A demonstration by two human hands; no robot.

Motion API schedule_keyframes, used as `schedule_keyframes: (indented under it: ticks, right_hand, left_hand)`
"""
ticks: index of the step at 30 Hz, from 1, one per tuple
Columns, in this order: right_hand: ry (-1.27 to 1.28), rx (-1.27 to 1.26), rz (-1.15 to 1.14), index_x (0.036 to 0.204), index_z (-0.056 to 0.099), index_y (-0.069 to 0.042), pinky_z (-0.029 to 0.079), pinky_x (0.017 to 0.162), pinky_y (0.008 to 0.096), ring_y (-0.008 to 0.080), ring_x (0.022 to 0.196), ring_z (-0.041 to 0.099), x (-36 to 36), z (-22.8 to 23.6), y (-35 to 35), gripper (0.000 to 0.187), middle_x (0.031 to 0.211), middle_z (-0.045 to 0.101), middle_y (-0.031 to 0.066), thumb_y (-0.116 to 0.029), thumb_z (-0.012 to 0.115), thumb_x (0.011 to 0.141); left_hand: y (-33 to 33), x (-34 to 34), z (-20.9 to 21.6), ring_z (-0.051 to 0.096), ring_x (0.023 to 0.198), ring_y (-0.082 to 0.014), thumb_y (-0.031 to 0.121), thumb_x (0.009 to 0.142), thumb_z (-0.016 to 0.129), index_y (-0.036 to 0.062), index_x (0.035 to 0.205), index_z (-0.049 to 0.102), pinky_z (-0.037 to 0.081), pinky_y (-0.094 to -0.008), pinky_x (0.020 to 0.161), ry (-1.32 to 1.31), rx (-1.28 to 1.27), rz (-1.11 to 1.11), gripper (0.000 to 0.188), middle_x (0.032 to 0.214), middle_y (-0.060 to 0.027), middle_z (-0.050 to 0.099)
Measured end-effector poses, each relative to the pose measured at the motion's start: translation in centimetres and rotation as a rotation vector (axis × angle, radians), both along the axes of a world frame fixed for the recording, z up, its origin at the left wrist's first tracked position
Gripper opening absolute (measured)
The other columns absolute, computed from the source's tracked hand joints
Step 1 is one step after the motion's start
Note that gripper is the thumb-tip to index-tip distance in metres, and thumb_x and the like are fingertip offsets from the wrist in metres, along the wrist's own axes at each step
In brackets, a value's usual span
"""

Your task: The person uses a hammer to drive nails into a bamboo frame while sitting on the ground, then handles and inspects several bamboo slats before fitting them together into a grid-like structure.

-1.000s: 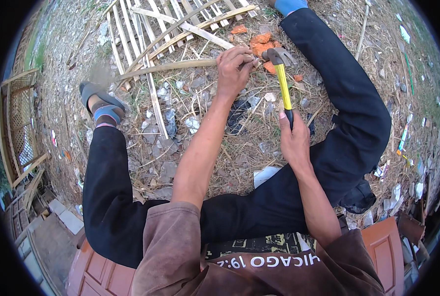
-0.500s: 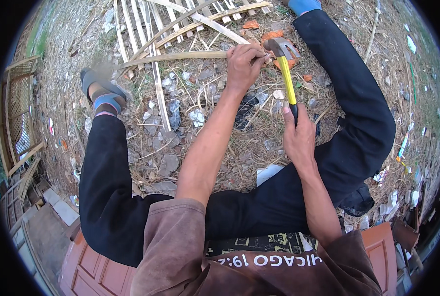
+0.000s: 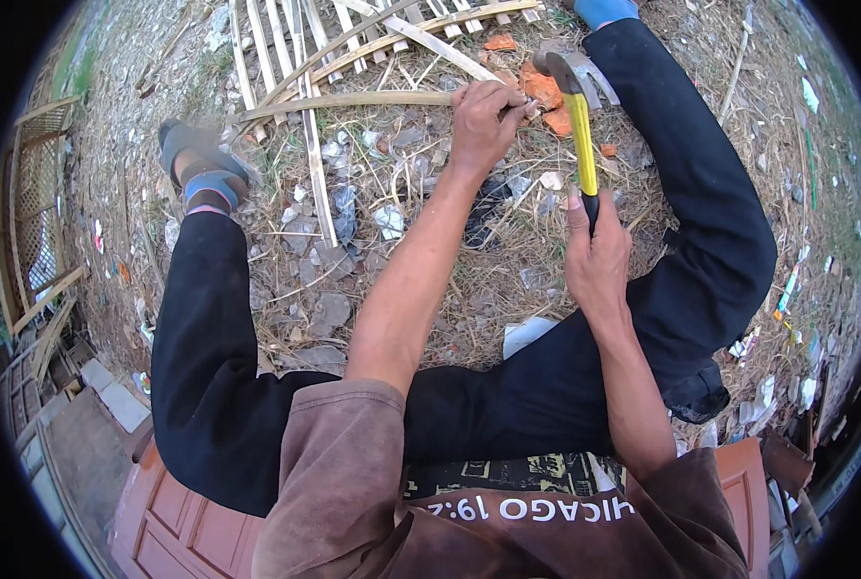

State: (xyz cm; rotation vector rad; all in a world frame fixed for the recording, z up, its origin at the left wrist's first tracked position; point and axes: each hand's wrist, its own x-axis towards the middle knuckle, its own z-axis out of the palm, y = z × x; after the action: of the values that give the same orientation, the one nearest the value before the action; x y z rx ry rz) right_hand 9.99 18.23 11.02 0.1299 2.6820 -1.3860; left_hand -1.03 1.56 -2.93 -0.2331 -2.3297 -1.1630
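1. Littered ground (image 3: 440, 323) spans the room between left leg (image 3: 204, 318) and right leg (image 3: 715, 183); a wooden lattice (image 3: 382, 45) borders its far edge.
2. Left hand (image 3: 486, 125), curled closed about the right end of a wooden slat (image 3: 373, 99), which runs leftward; fingertip detail is too small to tell.
3. Right hand (image 3: 599, 256), wrapped around the lower end of a yellow-handled claw hammer (image 3: 582, 145); its head sits beyond both hands, near orange brick pieces (image 3: 543, 89).

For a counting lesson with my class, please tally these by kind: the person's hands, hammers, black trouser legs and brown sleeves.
Left hand and right hand: 2
Hammer: 1
Black trouser legs: 2
Brown sleeves: 2
Total: 7
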Motion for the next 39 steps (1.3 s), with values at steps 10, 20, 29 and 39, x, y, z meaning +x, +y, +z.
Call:
schedule_keyframes:
  ticks: [10,20,29,39]
  right_hand:
    - [0.005,0.005,0.019,0.099,0.052,0.000,0.041,0.051,0.0494,0.0442,0.058,0.061,0.3,0.5,-0.6,0.023,0.063,0.058,0.0216,-0.022,0.055,0.104]
    - [-0.036,0.041,0.031,0.097,0.051,0.000,0.041,0.051,0.0494,0.0458,0.059,0.061,0.3,-0.1,-0.5,0.022,0.063,0.058,0.0222,-0.021,0.055,0.104]
    - [0.038,0.022,0.055,0.099,0.051,0.000,0.042,0.050,0.0477,0.0443,0.057,0.062,0.4,0.2,-0.9,0.020,0.062,0.058,0.0217,-0.019,0.056,0.103]
    - [0.061,0.019,0.005,0.102,0.055,0.002,0.042,0.050,0.0454,0.0365,0.051,0.059,0.0,0.2,0.0,0.024,0.062,0.056,0.0185,-0.022,0.055,0.104]
  left_hand:
    - [-0.1,0.1,-0.1,0.064,0.088,-0.0228,0.017,0.077,0.082,0.0090,0.081,0.071,0.038,-0.0376,0.088,0.015,-0.008,0.000,0.014,0.085,-0.0017,0.069]
    - [-0.1,0.1,0.1,0.064,0.088,-0.0239,0.016,0.077,0.081,0.0091,0.082,0.071,0.039,-0.0382,0.086,0.009,0.000,-0.013,0.013,0.084,-0.0022,0.069]
    - [-0.2,0.3,0.1,0.065,0.092,-0.0232,0.008,0.076,0.077,0.0092,0.082,0.071,0.039,-0.0372,0.091,-0.022,0.010,-0.008,0.009,0.086,-0.0019,0.069]
    - [-0.1,0.0,-0.1,0.065,0.091,-0.0226,0.023,0.078,0.082,0.0103,0.084,0.073,0.038,-0.0384,0.089,-0.012,-0.028,0.013,0.017,0.088,-0.0017,0.071]
